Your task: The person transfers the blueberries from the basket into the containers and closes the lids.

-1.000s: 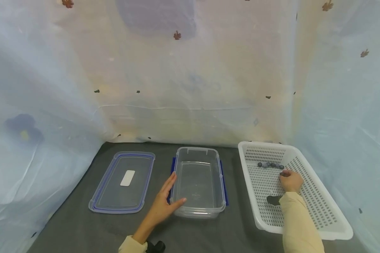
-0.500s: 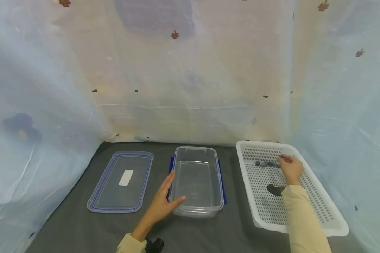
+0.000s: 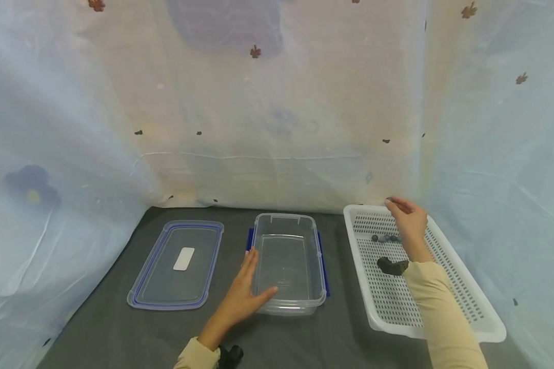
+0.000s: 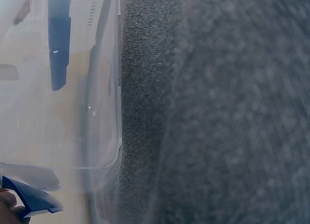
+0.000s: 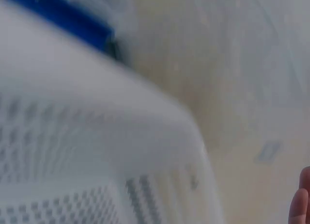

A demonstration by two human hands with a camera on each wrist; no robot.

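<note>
My left hand (image 3: 241, 297) rests with fingers extended along the left side of the clear plastic container (image 3: 286, 266). In the left wrist view, its fingertips show beside a blue latch (image 4: 34, 197) of that container. Raised over the back of the white basket (image 3: 371, 307), my right hand (image 3: 410, 225) pinches a small dark blueberry (image 3: 389, 199) between thumb and fingertips. Below it, a short row of blueberries (image 3: 382, 238) lies on the basket floor, partly hidden by the hand. The right wrist view catches only fingertips (image 5: 299, 204) at its edge.
A clear lid (image 3: 175, 282) with a blue seal and a white label lies flat to the left. Dark grey cloth (image 3: 341, 287) covers the table. A patterned sheet (image 3: 277, 174) hangs behind and at both sides.
My right hand has lifted from the basket floor with a blueberry and moved back and slightly left above the basket. The left hand stays by the container, nearly unmoved.
</note>
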